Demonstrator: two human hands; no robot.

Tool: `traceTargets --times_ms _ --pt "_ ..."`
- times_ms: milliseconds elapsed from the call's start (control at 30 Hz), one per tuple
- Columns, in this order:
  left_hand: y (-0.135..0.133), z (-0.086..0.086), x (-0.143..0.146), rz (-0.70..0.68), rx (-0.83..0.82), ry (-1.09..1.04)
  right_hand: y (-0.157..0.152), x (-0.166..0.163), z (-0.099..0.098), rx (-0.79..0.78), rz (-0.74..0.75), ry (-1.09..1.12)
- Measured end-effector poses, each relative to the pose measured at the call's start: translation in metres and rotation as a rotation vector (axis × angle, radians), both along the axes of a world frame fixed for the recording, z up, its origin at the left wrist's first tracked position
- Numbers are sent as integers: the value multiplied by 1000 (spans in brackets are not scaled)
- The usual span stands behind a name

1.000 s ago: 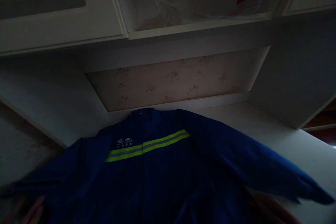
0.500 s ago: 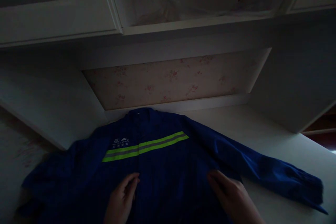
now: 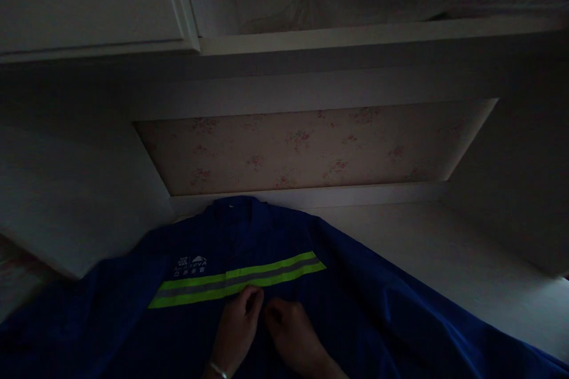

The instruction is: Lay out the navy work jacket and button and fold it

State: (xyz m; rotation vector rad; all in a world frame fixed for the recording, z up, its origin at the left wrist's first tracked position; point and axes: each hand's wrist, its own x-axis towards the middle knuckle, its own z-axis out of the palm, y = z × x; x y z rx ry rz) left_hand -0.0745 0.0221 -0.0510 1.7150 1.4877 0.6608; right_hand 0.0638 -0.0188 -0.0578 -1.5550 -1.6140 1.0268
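Both hands — left hand [image 3: 237, 323], right hand [image 3: 291, 331] — have met mid-jacket [image 3: 355, 308], fingers pinching its front.

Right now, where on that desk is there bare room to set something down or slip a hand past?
Bare white desk lies right of the blue jacket, up to the back ledge and right side panel. The centre and left are crowded: the jacket covers them, with left hand and right hand together below the yellow stripe.
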Motion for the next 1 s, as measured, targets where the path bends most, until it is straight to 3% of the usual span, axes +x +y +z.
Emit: traceTargets --times_ms 333,700,1000 --pt "4 -17 -11 -108 -28 48 12 1 -17 -14 56 -79" --pt "-4 -7 -6 -63 -105 33 5 2 -5 -40 74 32" --pt "-5 -9 -7 -65 -84 4 6 3 -3 -24 50 11"
